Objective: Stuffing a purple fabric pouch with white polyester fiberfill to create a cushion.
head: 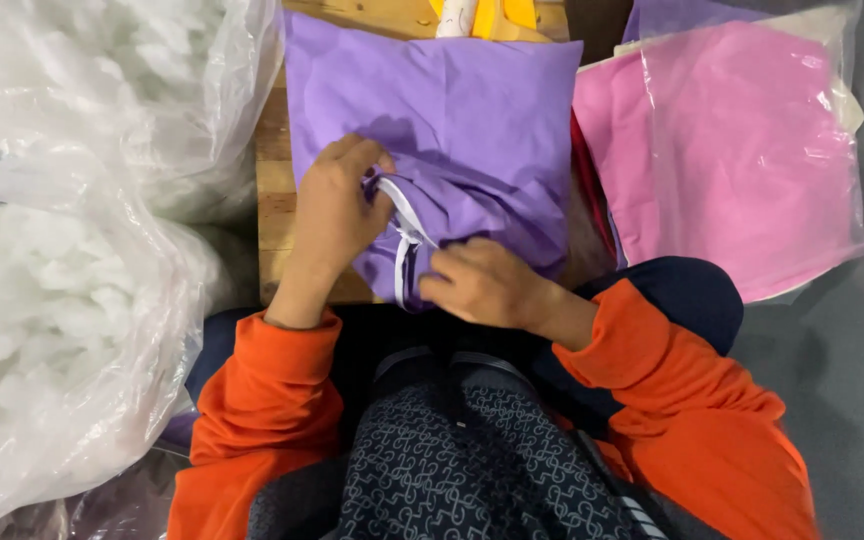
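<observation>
A purple fabric cushion cover (462, 110) lies on a wooden board (274, 200) in front of me. Its near edge has a white zipper (404, 235) that gapes open. My left hand (337, 205) grips the cover's edge at the upper end of the zipper opening, fingers curled into the fabric. My right hand (482, 285) pinches the fabric at the lower end of the zipper, close to my body. Both sleeves are orange.
Large clear plastic bags of white fibre stuffing (62, 250) fill the left side. To the right, pink fabric (742, 150) lies in a clear plastic bag. Yellow-handled scissors (482, 12) rest at the board's far edge. Grey floor shows on the right.
</observation>
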